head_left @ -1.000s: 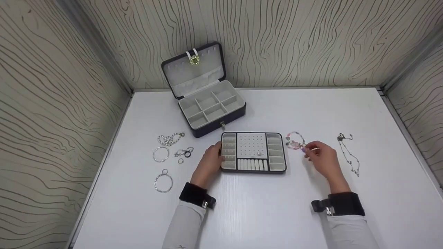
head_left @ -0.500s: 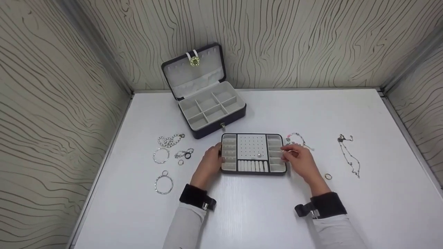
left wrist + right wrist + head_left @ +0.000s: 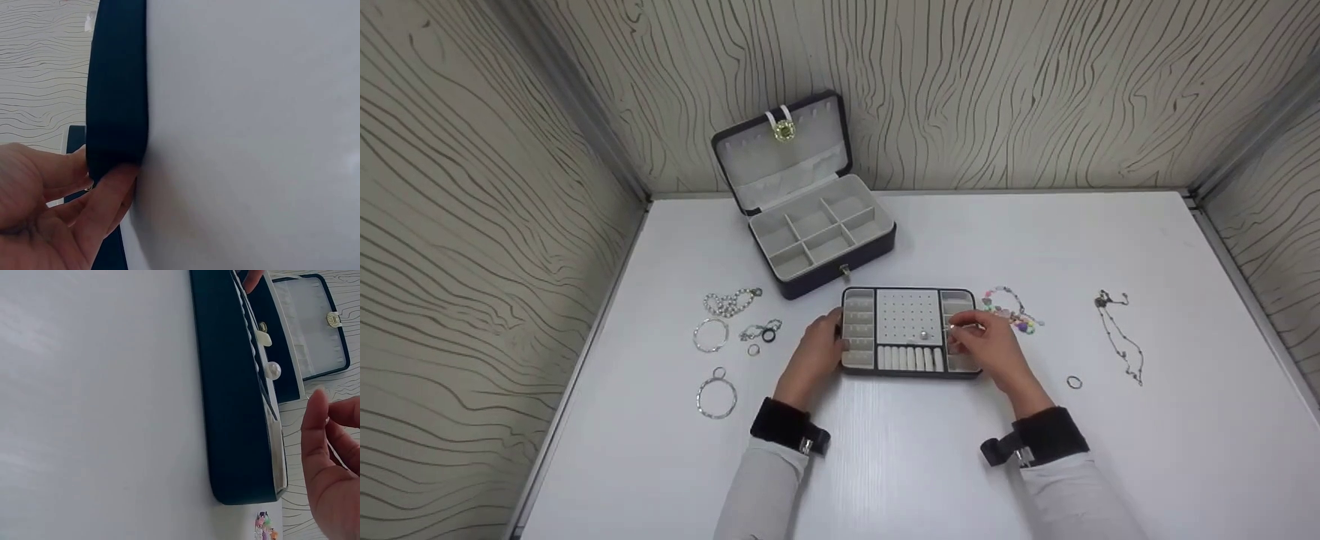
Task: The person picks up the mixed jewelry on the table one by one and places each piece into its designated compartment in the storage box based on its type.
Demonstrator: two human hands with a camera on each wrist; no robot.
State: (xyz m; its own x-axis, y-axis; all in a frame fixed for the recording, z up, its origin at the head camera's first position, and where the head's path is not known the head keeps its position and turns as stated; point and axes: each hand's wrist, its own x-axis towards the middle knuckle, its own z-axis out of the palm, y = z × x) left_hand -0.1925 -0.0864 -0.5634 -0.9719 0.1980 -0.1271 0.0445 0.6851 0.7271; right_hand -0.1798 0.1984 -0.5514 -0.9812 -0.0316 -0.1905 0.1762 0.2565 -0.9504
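My left hand (image 3: 814, 351) holds the left edge of a dark jewelry tray (image 3: 911, 375), thumb on one side and fingers under it in the left wrist view. Pale compartments line both sides of the tray, with a pegboard and ring rolls between. One pearl earring (image 3: 273, 370) stands on the pegboard near its lower right corner. Over the right-hand compartments is my right hand (image 3: 990, 343); its thumb and fingertips pinch a tiny pale piece (image 3: 327, 421), mostly hidden, whose kind I cannot tell.
Behind the tray stands an open jewelry box (image 3: 840, 255) with its lid raised. Beaded bracelets (image 3: 1024, 325), a ring (image 3: 1074, 382) and a necklace (image 3: 1121, 351) lie to the right. Bangles (image 3: 716, 397), a pearl strand (image 3: 727, 303) and rings lie left.
My right hand has moved left, from beside the beaded bracelets to above the tray's right side, uncovering a ring on the table. The left hand stays on the tray edge.
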